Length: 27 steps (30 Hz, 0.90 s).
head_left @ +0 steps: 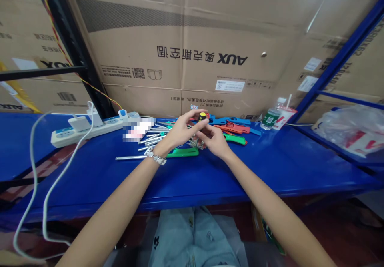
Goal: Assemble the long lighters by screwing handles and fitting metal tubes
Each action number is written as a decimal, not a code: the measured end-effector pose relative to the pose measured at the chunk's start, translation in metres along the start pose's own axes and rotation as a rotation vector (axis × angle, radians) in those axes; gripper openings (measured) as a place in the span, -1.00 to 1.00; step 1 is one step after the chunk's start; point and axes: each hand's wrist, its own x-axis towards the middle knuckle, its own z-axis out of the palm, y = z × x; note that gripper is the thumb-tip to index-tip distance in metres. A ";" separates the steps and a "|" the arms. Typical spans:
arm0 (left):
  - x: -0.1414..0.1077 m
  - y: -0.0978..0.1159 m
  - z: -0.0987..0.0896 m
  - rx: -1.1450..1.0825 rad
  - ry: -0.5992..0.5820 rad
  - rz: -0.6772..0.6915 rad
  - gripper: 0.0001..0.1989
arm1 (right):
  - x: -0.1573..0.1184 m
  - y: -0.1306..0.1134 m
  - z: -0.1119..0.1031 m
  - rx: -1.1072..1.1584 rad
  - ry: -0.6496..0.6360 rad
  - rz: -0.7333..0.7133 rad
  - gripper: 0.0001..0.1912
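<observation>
My left hand [183, 129] is closed around a short screwdriver, its black and yellow handle [203, 117] showing between thumb and forefinger with the end upward. Close below, my right hand [216, 140] has its fingers bent and pressed together; whatever they pinch is hidden. Under both hands lie small metal pieces [196, 142], too small to name. A green lighter-like plastic body [183, 152] with a long metal tube [129, 158] lies in front of my left hand. Beyond my right hand are red [237, 128], blue [231, 120] and green [235, 139] plastic bodies of similar shape.
Several metal tubes [154, 139] lie left of my hands on the blue table [240, 179]. A white power strip [87, 129] with cables stands at the left. A water bottle [271, 115] and a paper cup [284, 117] stand at the right. Large cardboard boxes [135, 51] rise behind.
</observation>
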 end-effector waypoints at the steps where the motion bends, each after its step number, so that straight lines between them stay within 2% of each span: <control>1: 0.000 0.000 -0.001 -0.036 -0.026 -0.003 -0.72 | 0.000 -0.001 -0.001 -0.006 -0.022 -0.002 -0.58; 3: 0.000 0.000 -0.002 -0.066 -0.009 -0.008 -0.75 | 0.000 -0.002 -0.001 -0.039 -0.012 0.000 -0.57; 7: 0.003 0.000 0.001 0.012 0.178 -0.024 -0.68 | -0.001 0.001 0.001 -0.057 0.058 0.020 -0.59; 10: 0.001 -0.001 -0.003 0.054 0.207 -0.023 -0.73 | -0.001 0.003 0.000 -0.017 0.039 0.018 -0.58; 13: -0.006 -0.008 -0.014 0.158 0.092 -0.027 -0.80 | -0.001 0.001 -0.004 -0.011 0.052 0.021 -0.52; 17: -0.018 -0.022 -0.021 0.293 -0.270 -0.043 -0.89 | 0.001 0.000 -0.010 -0.020 0.126 0.008 -0.49; 19: -0.023 -0.028 -0.019 0.327 -0.386 -0.042 -0.90 | 0.001 0.002 -0.015 -0.036 0.167 0.022 -0.49; 23: -0.026 -0.034 -0.012 0.414 -0.462 -0.032 -0.88 | -0.005 0.006 -0.028 -0.250 0.249 0.067 -0.54; 27: -0.026 -0.037 -0.006 0.439 -0.469 -0.030 -0.90 | -0.014 0.003 -0.038 -0.806 0.278 0.236 -0.55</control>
